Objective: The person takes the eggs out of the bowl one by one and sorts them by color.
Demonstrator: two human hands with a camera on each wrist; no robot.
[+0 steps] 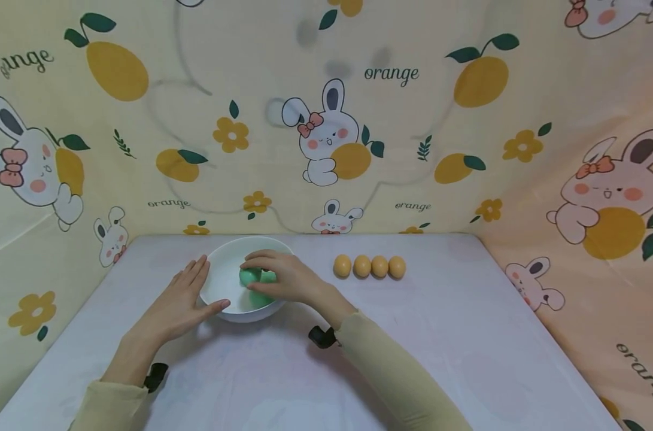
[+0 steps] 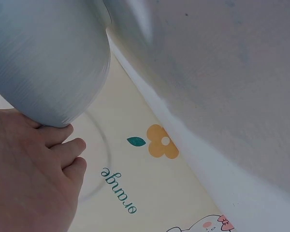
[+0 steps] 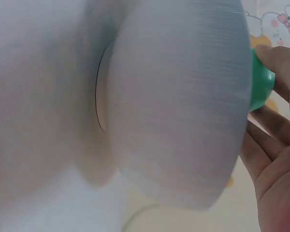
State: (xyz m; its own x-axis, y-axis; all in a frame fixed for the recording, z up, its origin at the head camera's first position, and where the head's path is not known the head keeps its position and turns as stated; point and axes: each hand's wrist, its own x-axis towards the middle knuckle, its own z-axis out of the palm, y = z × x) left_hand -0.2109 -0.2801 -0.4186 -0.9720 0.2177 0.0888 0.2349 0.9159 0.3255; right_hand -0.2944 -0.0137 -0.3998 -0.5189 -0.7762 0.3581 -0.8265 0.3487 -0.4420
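Observation:
A white bowl stands toward the back left of the table. My left hand rests against its left side with fingers straight and thumb spread along the near rim; in the left wrist view the fingertips lie right at the bowl's edge. Over the bowl, my right hand pinches a green egg between thumb and fingers. That green egg shows above the rim in the right wrist view. More green eggs lie in the bowl, partly hidden under the right hand.
Several brownish-yellow eggs stand in a row on the table to the right of the bowl. A patterned cloth with rabbits and oranges hangs behind and along both sides of the white table.

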